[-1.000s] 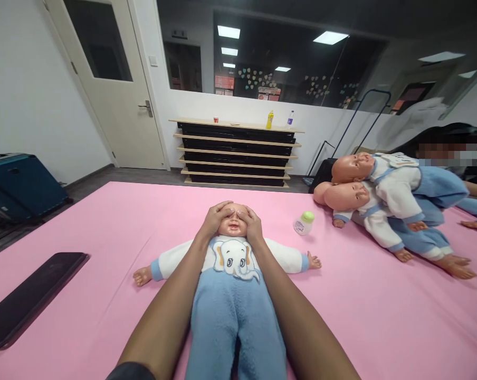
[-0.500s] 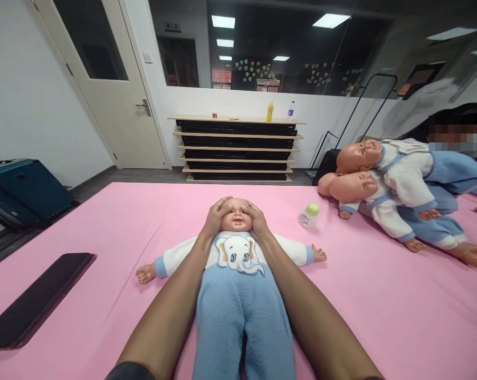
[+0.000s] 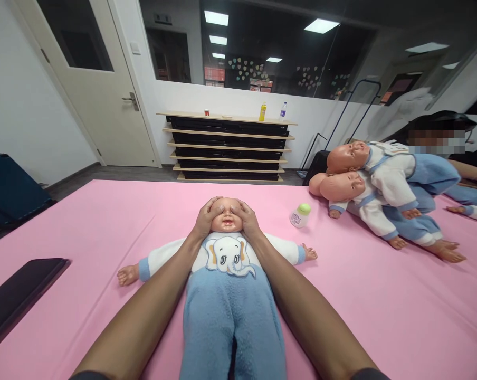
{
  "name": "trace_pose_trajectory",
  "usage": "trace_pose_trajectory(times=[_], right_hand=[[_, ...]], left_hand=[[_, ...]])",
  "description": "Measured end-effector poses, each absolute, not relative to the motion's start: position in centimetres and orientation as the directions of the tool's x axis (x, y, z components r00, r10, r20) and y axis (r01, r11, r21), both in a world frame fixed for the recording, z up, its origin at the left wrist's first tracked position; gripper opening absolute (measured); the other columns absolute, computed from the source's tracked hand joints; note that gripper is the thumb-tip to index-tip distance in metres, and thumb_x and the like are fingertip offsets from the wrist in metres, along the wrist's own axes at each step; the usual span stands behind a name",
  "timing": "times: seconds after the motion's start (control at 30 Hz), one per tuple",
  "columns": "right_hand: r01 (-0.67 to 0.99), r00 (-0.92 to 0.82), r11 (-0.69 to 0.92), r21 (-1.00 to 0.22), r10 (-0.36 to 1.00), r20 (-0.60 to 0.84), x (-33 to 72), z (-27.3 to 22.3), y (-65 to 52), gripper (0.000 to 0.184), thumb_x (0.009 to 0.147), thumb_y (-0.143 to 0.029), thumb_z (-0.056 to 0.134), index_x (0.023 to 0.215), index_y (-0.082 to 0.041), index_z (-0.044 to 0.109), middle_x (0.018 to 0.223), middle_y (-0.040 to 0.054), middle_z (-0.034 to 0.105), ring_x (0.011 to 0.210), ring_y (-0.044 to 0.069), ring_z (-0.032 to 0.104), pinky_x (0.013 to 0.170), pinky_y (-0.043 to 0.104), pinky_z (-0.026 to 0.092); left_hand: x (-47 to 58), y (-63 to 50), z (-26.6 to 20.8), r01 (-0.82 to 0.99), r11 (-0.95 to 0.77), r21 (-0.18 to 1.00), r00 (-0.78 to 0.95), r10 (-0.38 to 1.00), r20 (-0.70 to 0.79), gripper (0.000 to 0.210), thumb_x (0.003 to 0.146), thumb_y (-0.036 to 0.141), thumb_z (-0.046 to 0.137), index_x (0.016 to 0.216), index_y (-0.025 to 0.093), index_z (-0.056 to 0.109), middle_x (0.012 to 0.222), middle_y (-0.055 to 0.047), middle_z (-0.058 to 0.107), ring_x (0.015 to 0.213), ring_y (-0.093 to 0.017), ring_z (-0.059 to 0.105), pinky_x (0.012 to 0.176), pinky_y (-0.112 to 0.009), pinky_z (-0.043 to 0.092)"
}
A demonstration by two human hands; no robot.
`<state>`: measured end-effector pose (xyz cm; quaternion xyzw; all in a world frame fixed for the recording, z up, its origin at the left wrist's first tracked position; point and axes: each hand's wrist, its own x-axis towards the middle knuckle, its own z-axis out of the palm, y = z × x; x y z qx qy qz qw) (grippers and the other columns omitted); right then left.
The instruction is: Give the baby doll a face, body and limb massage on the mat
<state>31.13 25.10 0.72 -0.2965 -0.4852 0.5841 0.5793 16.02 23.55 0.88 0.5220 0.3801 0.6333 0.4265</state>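
A baby doll (image 3: 232, 306) lies on its back, wearing a white top with an elephant face and blue fuzzy trousers, its arms spread to the sides. My left hand (image 3: 208, 217) cups the left side of the doll's head, fingers wrapped round it. On the opposite side my right hand (image 3: 247, 217) cups the head in the same way. Both thumbs rest over the eye area and hide the doll's eyes; its nose and mouth show between my hands. A small white bottle with a green cap (image 3: 301, 216) stands to the right of the doll's head.
The pink padded table (image 3: 361, 295) carries everything. Stacked dolls (image 3: 392, 184) lie at the right, with a person (image 3: 428, 126) behind them. A black flat case (image 3: 20, 295) is at the left edge. Beyond stand stacked shelves (image 3: 226, 138), a hand trolley (image 3: 353, 105) and a blue suitcase (image 3: 12, 184).
The whole view has shifted, so the doll, bottle and shelves appear further left. Both hands stay on the doll's head, with little visible change in their hold.
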Motion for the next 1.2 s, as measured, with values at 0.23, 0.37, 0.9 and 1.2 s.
trace_pose_trajectory(times=[0.23,0.37,0.9,1.2], right_hand=[[-0.289,-0.135,0.208,-0.934,0.957,0.255,31.35,0.92,24.95,0.049,0.070,-0.040,0.071,0.113,-0.018,0.063,0.108,0.0038,0.067,0.101,0.023,0.059,0.091,0.035,0.047],[-0.265,-0.128,0.251,-0.931,0.948,0.292,31.16,1.05,24.79,0.038,0.077,-0.042,0.061,0.104,-0.016,0.066,0.100,0.0037,0.068,0.096,0.022,0.059,0.087,0.033,0.048],[-0.207,-0.081,0.274,-0.939,0.952,0.296,31.38,0.94,25.30,0.039,0.077,-0.039,0.063,0.108,-0.018,0.067,0.109,0.0027,0.068,0.104,0.024,0.058,0.094,0.036,0.044],[-0.223,-0.100,0.246,-0.943,0.957,0.273,31.40,0.81,25.28,0.049,0.071,-0.043,0.069,0.113,-0.019,0.064,0.109,0.0032,0.068,0.104,0.024,0.059,0.095,0.037,0.045]], left_hand=[[15.83,23.55,0.88,-0.117,-0.352,0.929,-0.128,0.933,0.337,0.052,0.069,0.038,0.070,0.115,0.015,0.063,0.113,-0.007,0.065,0.108,-0.027,0.056,0.097,-0.038,0.041],[15.77,24.06,0.68,-0.117,-0.373,0.920,-0.153,0.923,0.354,0.041,0.076,0.037,0.056,0.109,0.014,0.066,0.116,-0.007,0.064,0.115,-0.027,0.052,0.103,-0.037,0.036],[15.91,23.63,1.11,-0.063,-0.349,0.935,-0.139,0.931,0.338,0.045,0.075,0.037,0.062,0.114,0.016,0.064,0.116,-0.006,0.064,0.111,-0.027,0.055,0.100,-0.038,0.040],[16.12,23.20,1.19,-0.055,-0.371,0.927,-0.151,0.921,0.360,0.048,0.076,0.045,0.062,0.115,0.016,0.063,0.117,-0.007,0.064,0.112,-0.026,0.055,0.101,-0.038,0.039]])
